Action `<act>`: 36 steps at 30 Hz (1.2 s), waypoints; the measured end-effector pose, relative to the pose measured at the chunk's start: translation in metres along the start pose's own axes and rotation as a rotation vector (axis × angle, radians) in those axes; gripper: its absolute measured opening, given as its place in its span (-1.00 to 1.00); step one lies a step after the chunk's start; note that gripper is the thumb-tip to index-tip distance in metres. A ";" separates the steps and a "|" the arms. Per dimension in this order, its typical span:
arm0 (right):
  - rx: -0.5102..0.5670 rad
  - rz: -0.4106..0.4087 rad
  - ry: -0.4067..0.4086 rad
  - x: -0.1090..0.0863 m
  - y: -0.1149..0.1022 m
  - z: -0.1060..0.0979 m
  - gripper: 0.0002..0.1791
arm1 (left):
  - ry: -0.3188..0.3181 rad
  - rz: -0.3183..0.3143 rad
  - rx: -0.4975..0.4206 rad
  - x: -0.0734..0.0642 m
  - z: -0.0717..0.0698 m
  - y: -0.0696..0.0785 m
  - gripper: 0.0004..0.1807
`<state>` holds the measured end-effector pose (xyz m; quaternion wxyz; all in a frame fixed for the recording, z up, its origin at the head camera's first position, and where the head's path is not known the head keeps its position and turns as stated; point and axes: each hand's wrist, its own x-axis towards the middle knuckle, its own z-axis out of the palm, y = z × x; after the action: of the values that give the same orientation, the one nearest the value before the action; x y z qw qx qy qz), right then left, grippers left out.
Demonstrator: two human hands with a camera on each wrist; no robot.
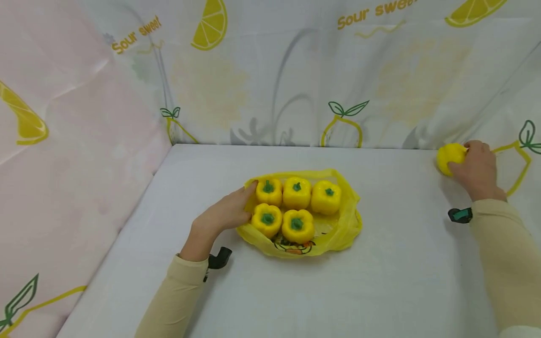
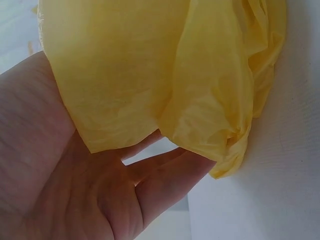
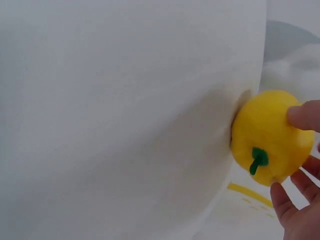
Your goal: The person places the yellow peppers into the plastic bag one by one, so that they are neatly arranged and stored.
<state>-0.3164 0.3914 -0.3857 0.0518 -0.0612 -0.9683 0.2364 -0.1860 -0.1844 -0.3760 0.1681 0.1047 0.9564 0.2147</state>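
A yellow plastic bag (image 1: 352,211) lies spread on the table with its mouth facing up. Several yellow bell peppers (image 1: 297,192), green stems upward, sit together inside it. At the bag's left side my left hand (image 1: 226,209) holds the rim; in the left wrist view the plastic (image 2: 135,75) drapes across the palm and hides the fingertips. Far to the right, my right hand (image 1: 477,169) grips a single yellow bell pepper (image 1: 450,158) near the back edge. That pepper (image 3: 270,132) is right against the white tabletop in the right wrist view, thumb on one side and fingers on the other.
White cloth covers the table (image 1: 401,281). A lemon-printed fabric backdrop (image 1: 270,70) rises along the back edge, and a pinkish fabric panel (image 1: 76,164) stands along the left. Dark camera mounts (image 1: 220,258) are strapped at both wrists.
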 end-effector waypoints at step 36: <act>0.020 -0.173 -0.024 -0.029 -0.054 0.017 -0.41 | 0.001 0.028 -0.003 0.000 -0.002 -0.001 -0.09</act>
<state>-0.2951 0.3327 -0.3776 0.0612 0.0262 -0.9681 0.2417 -0.1874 -0.1862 -0.3745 0.1648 0.1178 0.9545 0.2187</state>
